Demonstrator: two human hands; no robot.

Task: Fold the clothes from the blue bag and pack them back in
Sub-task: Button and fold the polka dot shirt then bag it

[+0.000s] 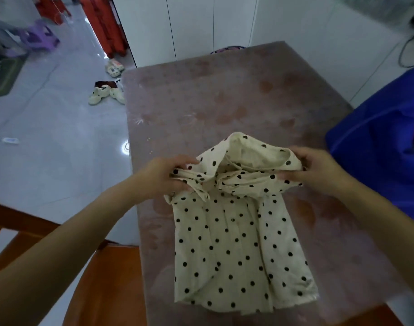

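Note:
A cream garment with black polka dots (239, 250) lies on the pinkish table (201, 95), its lower part spread flat toward me. Its upper part is bunched and lifted off the surface. My left hand (168, 176) grips the bunched cloth at its left side. My right hand (316, 169) grips the cloth's right edge, fingers curled round the fabric. The blue bag (375, 147) sits at the table's right edge, partly out of frame, with something red showing inside it.
A wooden chair (102, 278) stands at the table's near left corner. Pale slippers (107, 92) lie on the glossy tiled floor to the left. White cabinets (201, 22) rise behind the table, and a purple stool (40, 36) stands far left.

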